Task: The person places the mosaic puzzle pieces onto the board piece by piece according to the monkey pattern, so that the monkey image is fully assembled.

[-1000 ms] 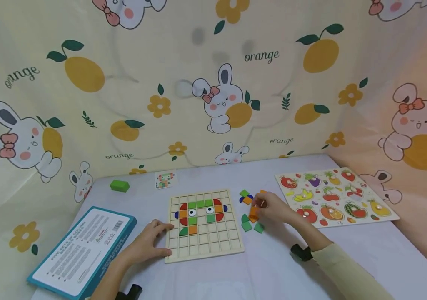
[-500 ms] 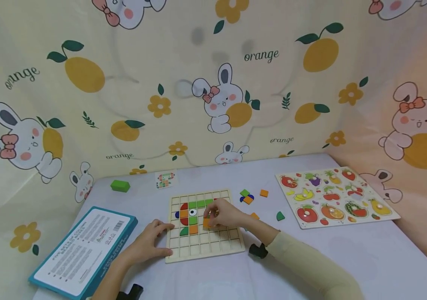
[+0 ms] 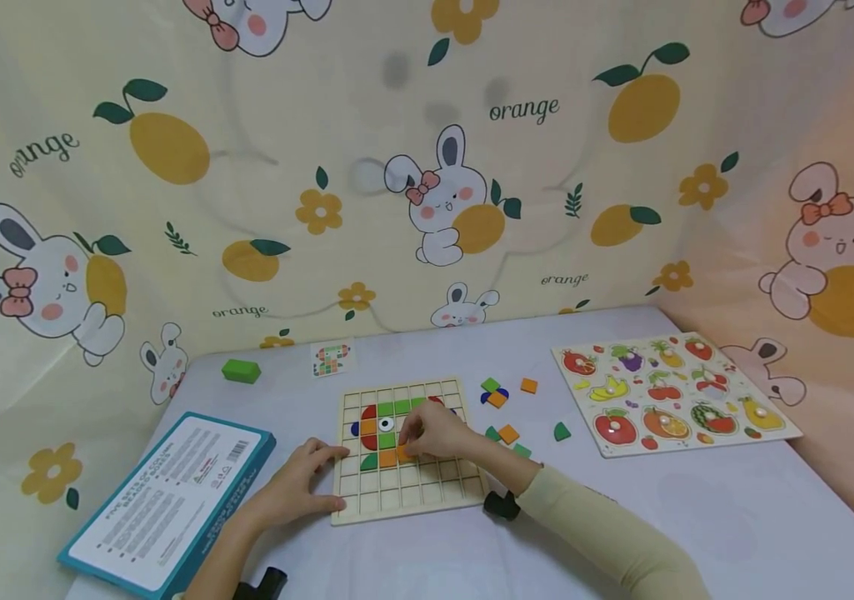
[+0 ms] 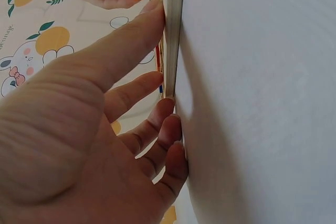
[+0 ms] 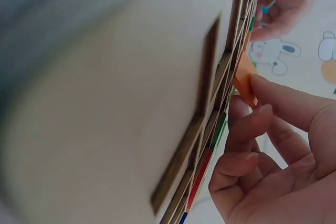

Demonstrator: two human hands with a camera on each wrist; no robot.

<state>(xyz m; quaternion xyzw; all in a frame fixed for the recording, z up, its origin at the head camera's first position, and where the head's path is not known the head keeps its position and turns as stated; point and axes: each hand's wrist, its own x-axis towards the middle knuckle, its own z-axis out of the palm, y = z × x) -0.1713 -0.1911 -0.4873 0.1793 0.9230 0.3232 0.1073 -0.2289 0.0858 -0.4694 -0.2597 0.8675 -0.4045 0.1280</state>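
Observation:
My right hand (image 3: 437, 429) is over the wooden grid board (image 3: 412, 500), pinching an orange tile (image 5: 245, 77) between thumb and fingers. The tile is tilted, with its lower corner right at the grid in the right wrist view. On the board sit red, orange, green and blue tiles, among them a round eye tile (image 3: 386, 424), an orange square (image 3: 387, 458) and a green quarter-round (image 3: 370, 462). My right hand hides the right part of this pattern. My left hand (image 3: 295, 483) rests against the board's left edge, thumb and fingers extended along it (image 4: 172, 30).
Right of the board lie loose tiles, including an orange square (image 3: 508, 434) and a green quarter-round (image 3: 561, 431). Beyond them is a fruit puzzle board (image 3: 599, 392). A pattern card (image 3: 332, 359) and green block (image 3: 242, 372) are behind; a blue-edged box (image 3: 164, 500) lies left.
My right hand has moved left from the loose tiles to the board with an orange tile, then slightly further left and lower. A green quarter-round now lies apart on the right. My left hand has stayed.

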